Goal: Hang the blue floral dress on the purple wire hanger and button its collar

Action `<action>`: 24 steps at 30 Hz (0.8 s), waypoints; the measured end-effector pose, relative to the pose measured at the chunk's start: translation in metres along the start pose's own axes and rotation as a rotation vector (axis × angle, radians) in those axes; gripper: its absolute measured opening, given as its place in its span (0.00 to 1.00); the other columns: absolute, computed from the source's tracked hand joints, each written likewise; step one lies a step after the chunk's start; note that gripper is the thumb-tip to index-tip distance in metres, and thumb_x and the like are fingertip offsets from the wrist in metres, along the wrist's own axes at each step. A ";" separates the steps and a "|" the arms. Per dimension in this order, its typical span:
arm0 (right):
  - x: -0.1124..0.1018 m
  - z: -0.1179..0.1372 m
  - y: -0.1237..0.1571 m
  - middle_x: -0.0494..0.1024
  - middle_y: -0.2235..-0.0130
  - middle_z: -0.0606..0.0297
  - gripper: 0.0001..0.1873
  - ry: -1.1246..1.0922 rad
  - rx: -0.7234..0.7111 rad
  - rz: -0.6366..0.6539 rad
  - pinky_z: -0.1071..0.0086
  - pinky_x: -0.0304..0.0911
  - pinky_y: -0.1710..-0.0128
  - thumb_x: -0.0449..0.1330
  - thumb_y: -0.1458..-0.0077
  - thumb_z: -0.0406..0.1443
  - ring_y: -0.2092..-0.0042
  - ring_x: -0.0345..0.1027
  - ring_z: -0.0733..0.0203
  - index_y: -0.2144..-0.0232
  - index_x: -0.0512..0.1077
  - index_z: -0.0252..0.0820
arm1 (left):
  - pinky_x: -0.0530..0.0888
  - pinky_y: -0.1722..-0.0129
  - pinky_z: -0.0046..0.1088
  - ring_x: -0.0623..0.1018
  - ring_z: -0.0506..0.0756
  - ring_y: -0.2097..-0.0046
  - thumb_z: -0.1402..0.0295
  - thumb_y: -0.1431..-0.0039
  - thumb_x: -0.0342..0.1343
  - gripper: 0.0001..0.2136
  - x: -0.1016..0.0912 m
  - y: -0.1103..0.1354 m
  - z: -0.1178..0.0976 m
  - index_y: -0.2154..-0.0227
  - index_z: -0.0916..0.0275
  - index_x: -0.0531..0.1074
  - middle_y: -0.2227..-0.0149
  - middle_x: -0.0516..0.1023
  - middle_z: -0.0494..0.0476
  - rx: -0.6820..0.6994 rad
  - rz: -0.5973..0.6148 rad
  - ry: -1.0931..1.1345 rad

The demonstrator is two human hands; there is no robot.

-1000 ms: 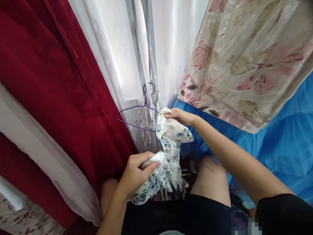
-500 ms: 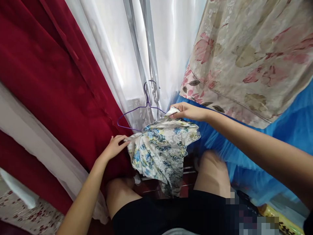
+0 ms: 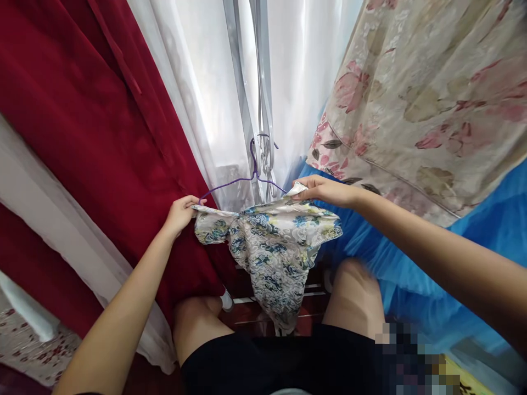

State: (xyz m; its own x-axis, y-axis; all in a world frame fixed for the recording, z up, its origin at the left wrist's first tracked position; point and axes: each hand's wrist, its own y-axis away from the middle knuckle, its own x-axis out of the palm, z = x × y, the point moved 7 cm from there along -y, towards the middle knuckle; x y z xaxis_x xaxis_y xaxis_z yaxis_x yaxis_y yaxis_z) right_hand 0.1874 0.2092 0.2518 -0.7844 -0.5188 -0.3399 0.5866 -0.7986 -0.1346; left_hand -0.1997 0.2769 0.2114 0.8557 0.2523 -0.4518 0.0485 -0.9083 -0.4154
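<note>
A white blouse with a blue and yellow floral print (image 3: 272, 247) hangs spread between my two hands. The purple wire hanger (image 3: 230, 185) sits behind and above its neckline, with its hook upward and its right end inside the garment. My left hand (image 3: 183, 213) pinches the left shoulder edge, right at the hanger's left end. With closed fingers my right hand (image 3: 319, 190) grips the right shoulder, over the hanger's right end, which is hidden under cloth. The lower part of the blouse droops between my knees.
A long red cloth (image 3: 123, 137) hangs at the left, beside a sheer white curtain (image 3: 197, 82). Grey ribbons (image 3: 242, 66) dangle behind the hanger. On the right hang a pink-flowered beige cloth (image 3: 411, 109) and blue tulle (image 3: 370, 247). A yellow package (image 3: 463, 378) lies at lower right.
My left hand has moved up and left, drawing the left shoulder of the blouse out to the hanger's left end. My right hand keeps its grip, nearly still.
</note>
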 end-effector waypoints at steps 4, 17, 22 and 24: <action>0.002 -0.003 0.000 0.72 0.73 0.68 0.11 -0.075 0.048 -0.002 0.69 0.55 0.72 0.70 0.49 0.40 0.71 0.63 0.64 0.72 0.74 0.43 | 0.75 0.67 0.29 0.81 0.57 0.66 0.68 0.58 0.54 0.11 -0.006 -0.027 -0.008 0.71 0.65 0.78 0.67 0.84 0.61 -0.047 -0.064 0.073; 0.023 -0.023 -0.002 0.83 0.66 0.61 0.12 -0.460 0.105 -0.003 0.70 0.71 0.64 0.72 0.52 0.38 0.66 0.77 0.60 0.65 0.79 0.38 | 0.71 0.73 0.25 0.75 0.53 0.68 0.68 0.60 0.60 0.18 0.050 -0.058 -0.082 0.62 0.66 0.78 0.63 0.79 0.59 0.007 -0.029 0.106; 0.019 -0.016 0.000 0.80 0.74 0.63 0.14 -0.516 0.085 -0.109 0.68 0.69 0.69 0.72 0.55 0.41 0.72 0.73 0.60 0.71 0.77 0.36 | 0.66 0.77 0.26 0.70 0.51 0.75 0.58 0.47 0.53 0.15 0.058 -0.041 -0.097 0.67 0.65 0.74 0.71 0.74 0.55 0.028 0.113 0.080; 0.013 -0.005 -0.001 0.76 0.77 0.67 0.14 -0.473 0.046 -0.137 0.68 0.66 0.71 0.72 0.56 0.42 0.75 0.69 0.62 0.75 0.75 0.38 | 0.65 0.77 0.26 0.69 0.51 0.75 0.54 0.43 0.51 0.17 0.055 -0.029 -0.101 0.67 0.64 0.73 0.73 0.73 0.54 0.063 0.156 0.068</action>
State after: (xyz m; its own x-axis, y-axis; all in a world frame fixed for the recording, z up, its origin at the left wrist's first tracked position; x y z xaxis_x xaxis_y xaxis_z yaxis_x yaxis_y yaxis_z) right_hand 0.1777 0.2044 0.2430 -0.8657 -0.4809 0.1391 0.4701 -0.8765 -0.1041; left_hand -0.1018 0.2835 0.2781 0.8832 0.0847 -0.4614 -0.1182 -0.9116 -0.3936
